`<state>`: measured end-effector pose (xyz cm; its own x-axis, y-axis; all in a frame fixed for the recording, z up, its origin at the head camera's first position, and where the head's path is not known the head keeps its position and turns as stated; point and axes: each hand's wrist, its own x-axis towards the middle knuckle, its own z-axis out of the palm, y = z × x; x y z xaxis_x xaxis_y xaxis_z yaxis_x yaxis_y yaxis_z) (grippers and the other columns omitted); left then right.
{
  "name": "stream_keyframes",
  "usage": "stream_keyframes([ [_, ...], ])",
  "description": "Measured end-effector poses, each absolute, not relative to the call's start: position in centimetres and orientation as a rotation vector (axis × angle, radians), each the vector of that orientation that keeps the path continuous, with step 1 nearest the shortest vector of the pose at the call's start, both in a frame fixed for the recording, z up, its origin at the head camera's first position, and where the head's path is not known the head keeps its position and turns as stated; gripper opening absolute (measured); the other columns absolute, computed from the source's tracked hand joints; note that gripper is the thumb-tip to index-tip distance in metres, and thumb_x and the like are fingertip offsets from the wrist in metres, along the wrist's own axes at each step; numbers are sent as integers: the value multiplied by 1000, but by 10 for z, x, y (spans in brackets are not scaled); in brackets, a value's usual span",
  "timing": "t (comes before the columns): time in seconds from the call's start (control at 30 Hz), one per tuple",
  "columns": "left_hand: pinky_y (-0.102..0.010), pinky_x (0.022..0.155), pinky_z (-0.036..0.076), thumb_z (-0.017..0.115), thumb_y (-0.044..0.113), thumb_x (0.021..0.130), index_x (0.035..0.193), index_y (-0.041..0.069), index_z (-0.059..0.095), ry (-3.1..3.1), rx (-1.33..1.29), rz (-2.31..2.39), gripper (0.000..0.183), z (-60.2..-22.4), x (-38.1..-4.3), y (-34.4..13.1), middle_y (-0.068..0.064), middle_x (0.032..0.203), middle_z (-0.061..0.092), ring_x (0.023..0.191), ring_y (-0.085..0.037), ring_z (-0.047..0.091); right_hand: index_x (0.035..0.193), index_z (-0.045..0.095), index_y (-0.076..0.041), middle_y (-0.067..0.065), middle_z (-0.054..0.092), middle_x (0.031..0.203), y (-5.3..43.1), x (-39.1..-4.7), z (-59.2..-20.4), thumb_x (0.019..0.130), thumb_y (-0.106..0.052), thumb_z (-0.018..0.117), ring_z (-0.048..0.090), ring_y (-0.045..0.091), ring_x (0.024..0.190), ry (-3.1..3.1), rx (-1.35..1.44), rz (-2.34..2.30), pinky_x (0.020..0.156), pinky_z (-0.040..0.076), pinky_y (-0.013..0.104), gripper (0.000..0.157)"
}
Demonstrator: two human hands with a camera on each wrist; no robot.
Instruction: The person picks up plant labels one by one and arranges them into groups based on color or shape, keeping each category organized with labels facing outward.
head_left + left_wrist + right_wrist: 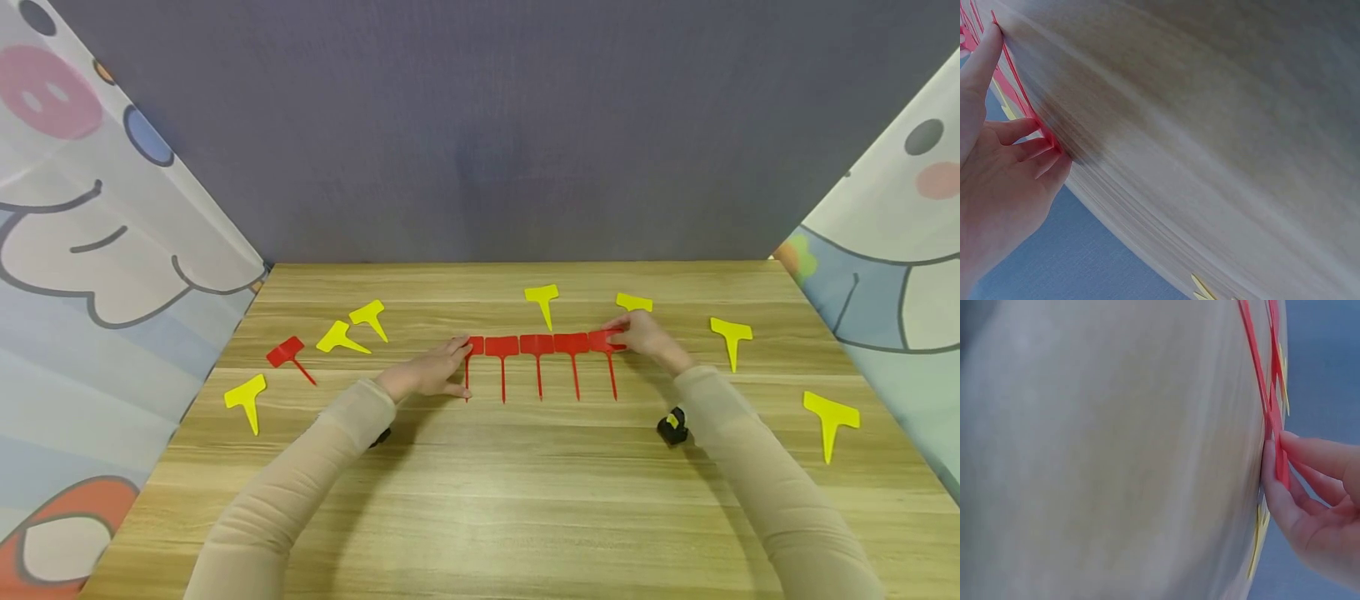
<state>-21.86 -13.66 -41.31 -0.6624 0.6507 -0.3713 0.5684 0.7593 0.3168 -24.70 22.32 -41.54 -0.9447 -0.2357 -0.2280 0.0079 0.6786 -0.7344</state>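
Observation:
Several red T-shaped plant labels lie side by side on the wooden table, heads edge to edge and stems toward the person; the middle one (537, 344) shows fully. At the row's left end my left hand (429, 371) rests its fairly straight fingertips on the head of the leftmost red label (476, 345), its thumb beside the stem's tip. My right hand (643, 333) pinches the outer edge of the rightmost red label (602, 341) between thumb and fingers. The right wrist view shows this red label (1281, 465) in the pinch, partly covered by the fingertips.
Yellow T-shaped labels lie around the row, one (542, 302) behind it and another (831, 421) at the right. A separate red label (285, 352) lies at the left. A black object (672, 427) is by the right forearm. A grey panel (480, 133) stands behind.

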Motion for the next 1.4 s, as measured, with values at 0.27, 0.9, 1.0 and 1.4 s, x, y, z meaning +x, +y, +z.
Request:
stream_keyframes([
  [0.27, -42, 108, 11, 53, 43, 85, 139, -5, 12, 2488, 931, 232, 83, -412, -219, -136, -19, 146, -1, 133, -33, 3, 101, 60, 13, 26, 62, 96, 219, -247, -416, 79, 0, 61, 56, 26, 82, 2735, -279, -969, 74, 46, 34, 26],
  [0.9, -40, 108, 10, 53, 44, 84, 140, -4, 10, 2484, 911, 236, 84, -415, -221, -136, -18, 146, -3, 133, -32, 1, 92, 68, 1, 15, 66, 88, 238, -271, -447, 76, -11, 69, 61, 25, 83, 2747, -535, -976, 74, 48, 36, 21],
  [1.0, -41, 108, 10, 53, 43, 84, 140, -4, 11, 2482, 911, 243, 84, -414, -220, -136, -18, 146, -3, 133, -32, 2, 94, 64, 8, 23, 63, 92, 222, -253, -420, 77, -2, 64, 58, 35, 88, 2786, -501, -897, 76, 46, 44, 20],
  [1.4, -40, 108, 9, 53, 43, 85, 139, -4, 11, 2478, 909, 243, 84, -411, -218, -135, -19, 146, -3, 133, -32, 2, 103, 58, 13, 25, 60, 95, 221, -232, -404, 82, 1, 57, 56, 36, 88, 2830, -610, -949, 76, 47, 46, 24],
])
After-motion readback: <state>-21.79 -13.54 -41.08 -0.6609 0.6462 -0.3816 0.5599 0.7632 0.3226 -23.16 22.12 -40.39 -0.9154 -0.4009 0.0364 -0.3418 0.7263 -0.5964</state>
